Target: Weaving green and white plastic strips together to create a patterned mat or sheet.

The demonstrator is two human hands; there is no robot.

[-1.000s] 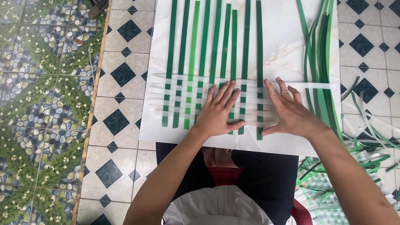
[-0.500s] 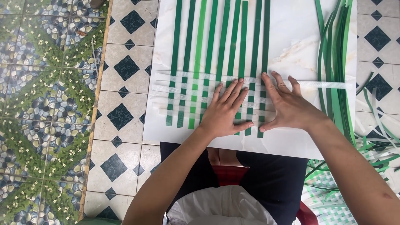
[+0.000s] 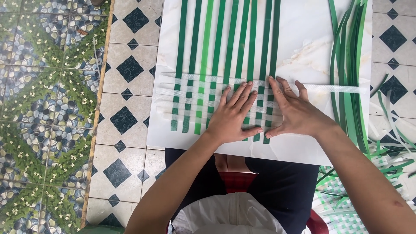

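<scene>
A patterned tiled floor (image 3: 125, 65) spread around a white marble-look board (image 3: 303, 47) that served as the tabletop, laid across the seated person's lap. On it, beneath and beyond the fingers, lay a part-woven mat (image 3: 203, 102): long upright green strips (image 3: 216, 39), dark and light, crossed by several white strips (image 3: 173, 79) in an over-under pattern, the green ends running well past the fingertips. Out beyond the right fingers, a bundle of loose green strips (image 3: 346, 65) lay ready along the board's edge. The left hand (image 3: 232, 117) and right hand (image 3: 297, 110) rested side by side, palms down, fingers straight and slightly fanned, gripping nothing; they lay flat on the weave, seemingly to keep the crossings flat and snug. The topmost white strip (image 3: 333, 88) ran out past the right fingertips.
</scene>
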